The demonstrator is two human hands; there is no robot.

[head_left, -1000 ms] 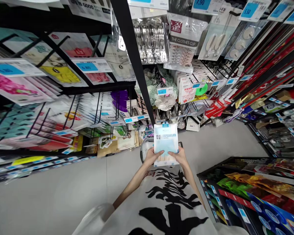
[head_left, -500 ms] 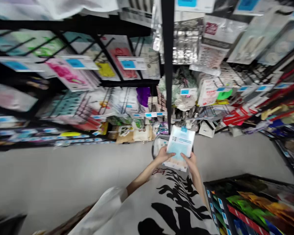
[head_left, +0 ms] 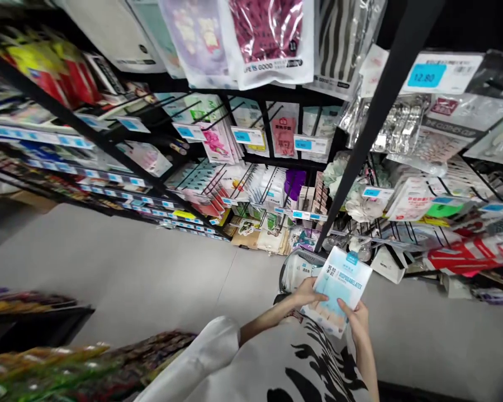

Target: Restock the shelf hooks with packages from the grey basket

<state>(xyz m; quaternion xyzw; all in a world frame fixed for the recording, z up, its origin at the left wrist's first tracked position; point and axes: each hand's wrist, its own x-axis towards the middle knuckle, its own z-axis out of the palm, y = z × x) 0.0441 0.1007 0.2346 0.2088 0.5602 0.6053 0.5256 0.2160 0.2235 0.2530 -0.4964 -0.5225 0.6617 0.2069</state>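
Note:
Both my hands hold a flat white and light-blue packet of disposable latex gloves [head_left: 340, 287] in front of my chest. My left hand [head_left: 308, 292] grips its left edge with the fingers curled over the front. At the packet's lower right corner my right hand [head_left: 357, 319] is closed on it, thumb on top. Just beyond the packet, on the floor, stands a basket with a clear rim [head_left: 295, 268], partly hidden by the packet and my hands.
Black wire racks [head_left: 218, 167] hung with packaged goods and blue price tags [head_left: 426, 75] fill the wall ahead. A black upright post [head_left: 360, 151] runs diagonally past the basket. Grey floor [head_left: 142, 268] stretches to the left. A low display of colourful packets [head_left: 46, 363] sits at lower left.
My view has swung left, so the shelves and post now sit further right. The packet stays in both hands and now appears tilted to the right.

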